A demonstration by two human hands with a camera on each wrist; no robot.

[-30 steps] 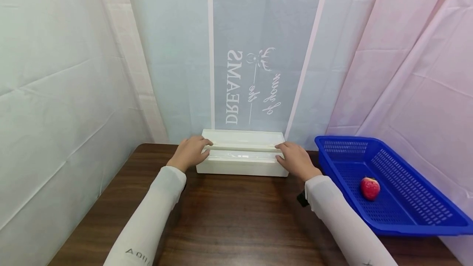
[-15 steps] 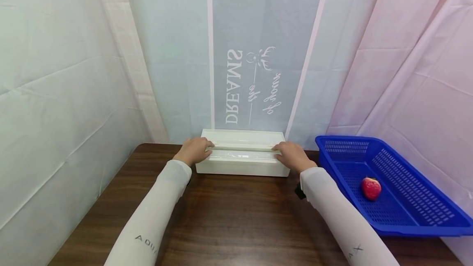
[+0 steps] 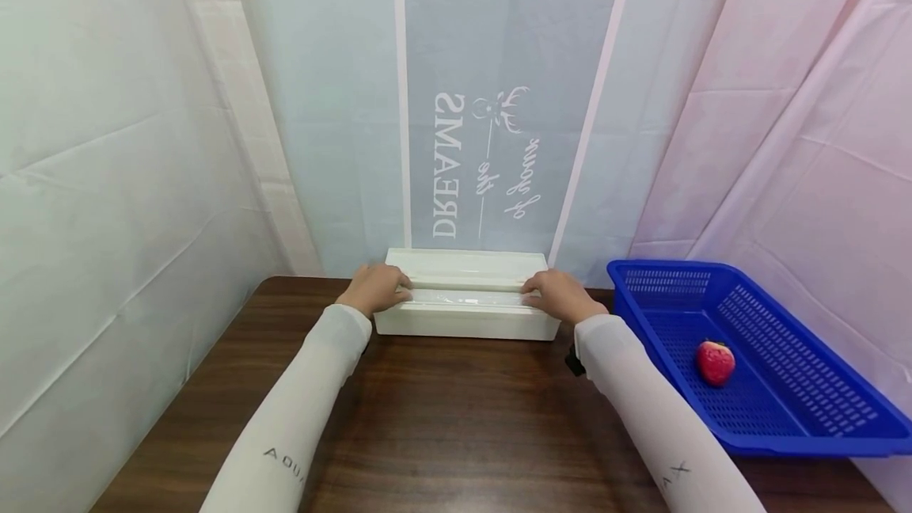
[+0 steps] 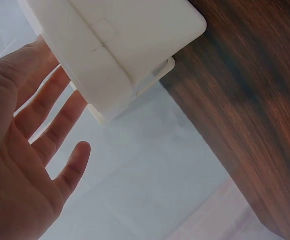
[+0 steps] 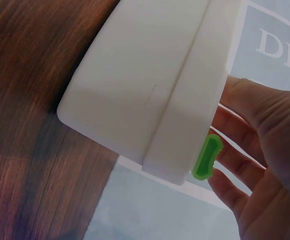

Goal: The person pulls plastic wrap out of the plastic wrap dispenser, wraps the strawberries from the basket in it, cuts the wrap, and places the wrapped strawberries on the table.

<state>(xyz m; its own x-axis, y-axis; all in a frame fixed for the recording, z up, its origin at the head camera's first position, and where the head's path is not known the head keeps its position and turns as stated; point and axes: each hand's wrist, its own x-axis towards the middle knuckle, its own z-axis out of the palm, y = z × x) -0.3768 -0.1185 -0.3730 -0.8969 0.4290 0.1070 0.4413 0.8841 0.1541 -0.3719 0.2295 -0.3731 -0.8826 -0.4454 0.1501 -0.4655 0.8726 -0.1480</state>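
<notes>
A long white plastic box (image 3: 466, 324), shaped like a cling film dispenser, stands at the table's back edge. Its lid (image 3: 466, 262) is raised toward the curtain, and a glossy clear strip (image 3: 466, 298) runs along the opening. My left hand (image 3: 372, 290) pinches the lid's edge at the left end. At the right end, my right hand (image 3: 566, 299) does likewise, thumb and fingers on opposite sides. A green plastic piece (image 5: 207, 157) sits at the box's edge beside my right fingers. Some fingertips are hidden behind the box in both wrist views.
A blue perforated basket (image 3: 805, 443) stands at the table's right with a red apple-like fruit (image 3: 715, 363) inside. Behind the brown wooden table (image 3: 463, 426) hangs a printed grey curtain (image 3: 499, 38), close behind the box. Pale cloth hangs on both sides.
Both hands have shifted slightly inward along the box, and their fingers have come closer together at its edge. The box and basket stay where they were.
</notes>
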